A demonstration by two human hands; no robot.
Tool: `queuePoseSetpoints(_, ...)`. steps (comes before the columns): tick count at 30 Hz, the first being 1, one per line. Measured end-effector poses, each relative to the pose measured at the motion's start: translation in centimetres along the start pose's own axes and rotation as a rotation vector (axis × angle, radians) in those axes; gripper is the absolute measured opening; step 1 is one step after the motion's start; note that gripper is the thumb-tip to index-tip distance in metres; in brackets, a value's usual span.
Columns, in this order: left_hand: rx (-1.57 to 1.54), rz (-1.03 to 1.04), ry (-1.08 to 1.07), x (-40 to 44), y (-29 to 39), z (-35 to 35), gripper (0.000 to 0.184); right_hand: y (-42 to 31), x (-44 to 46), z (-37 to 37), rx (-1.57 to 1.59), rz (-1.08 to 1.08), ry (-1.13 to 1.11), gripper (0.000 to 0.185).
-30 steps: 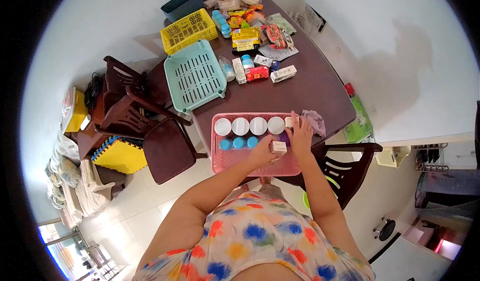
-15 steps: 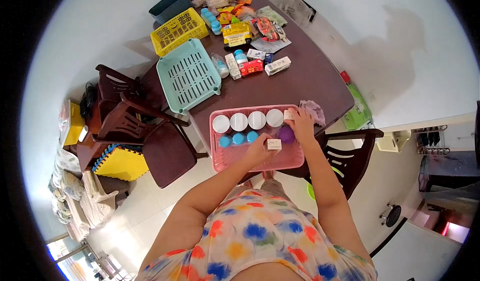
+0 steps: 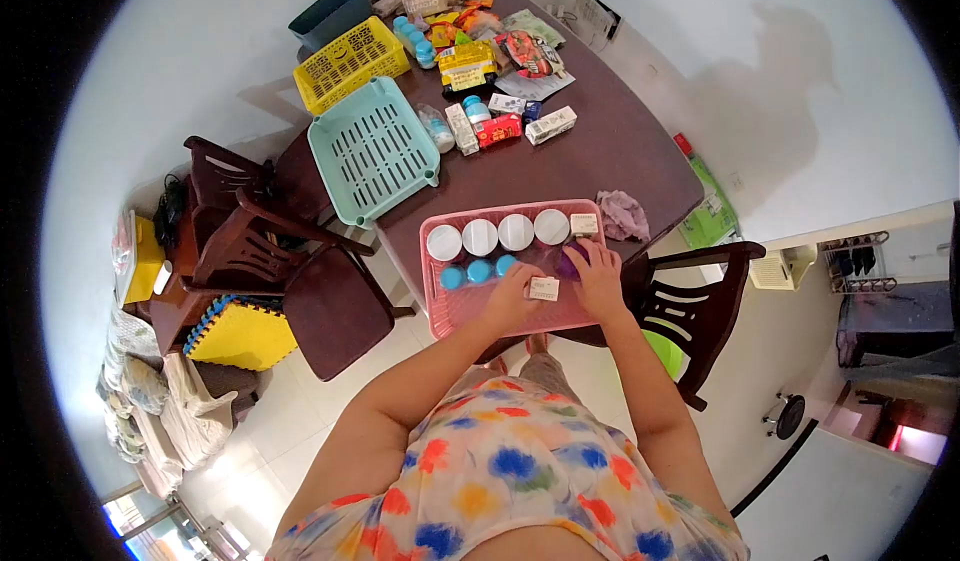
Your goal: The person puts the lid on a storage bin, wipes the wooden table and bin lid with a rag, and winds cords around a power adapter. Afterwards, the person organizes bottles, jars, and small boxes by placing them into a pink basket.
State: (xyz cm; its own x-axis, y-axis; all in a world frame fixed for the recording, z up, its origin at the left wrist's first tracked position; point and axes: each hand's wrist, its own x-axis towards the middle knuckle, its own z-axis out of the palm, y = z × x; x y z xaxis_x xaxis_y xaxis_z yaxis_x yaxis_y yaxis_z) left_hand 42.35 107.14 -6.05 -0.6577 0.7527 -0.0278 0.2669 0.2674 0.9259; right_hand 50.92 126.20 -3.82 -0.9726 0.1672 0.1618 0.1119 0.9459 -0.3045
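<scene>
A pink basket (image 3: 463, 319) stands at the table's near edge. Along its far side is a row of several white-lidded jars (image 3: 515, 232), with a small white box (image 3: 584, 224) at the right end. Three blue-capped bottles (image 3: 479, 271) form a nearer row. My left hand (image 3: 512, 296) holds another small white box (image 3: 544, 288) over the basket, beside the blue caps. My right hand (image 3: 597, 276) has its fingers on a purple round-topped item (image 3: 571, 261) in the basket's right part; the fingers partly cover it.
Behind the basket lie a turquoise slotted tray (image 3: 374, 151), a yellow basket (image 3: 352, 64), a dark bin (image 3: 332, 16), small cartons (image 3: 551, 125) and food packets (image 3: 467, 66). A mauve cloth (image 3: 622, 215) lies to the right. Wooden chairs (image 3: 335, 306) flank the table.
My right hand has left the small white box at the far right corner and moved nearer, onto the purple item. My left hand still holds its box, now slightly lower over the basket.
</scene>
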Motion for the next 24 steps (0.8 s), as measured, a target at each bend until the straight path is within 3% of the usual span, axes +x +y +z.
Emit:
queuePoseSetpoints(5,0.076,0.096,-0.092,2.3,2.4,-1.3,0.04,-0.2,0.5,0.3,0.031,0.059,0.032,0.057)
queuePoseSetpoints(11,0.277,0.387,-0.299,5.3,1.2,-2.4,0.042,0.5,0.1,2.0,-0.027,0.068,0.103,0.051)
queuePoseSetpoints(14,0.482,0.57,-0.289,6.4,2.8,-3.4,0.04,0.1,0.1,1.8,0.001,0.081,0.12,0.047)
queuePoseSetpoints(17,0.565,0.546,-0.271,7.0,1.6,-3.0,0.039,-0.4,0.3,1.1,0.017,0.09,0.122,0.046)
queuePoseSetpoints(20,0.569,0.374,-0.075,5.8,0.8,-1.8,0.04,-0.1,0.4,1.7,-0.001,0.099,0.14,0.049)
queuePoseSetpoints(24,0.559,0.305,0.028,3.5,3.1,-1.2,0.047,-0.6,0.2,1.3,0.013,0.131,0.135,0.048)
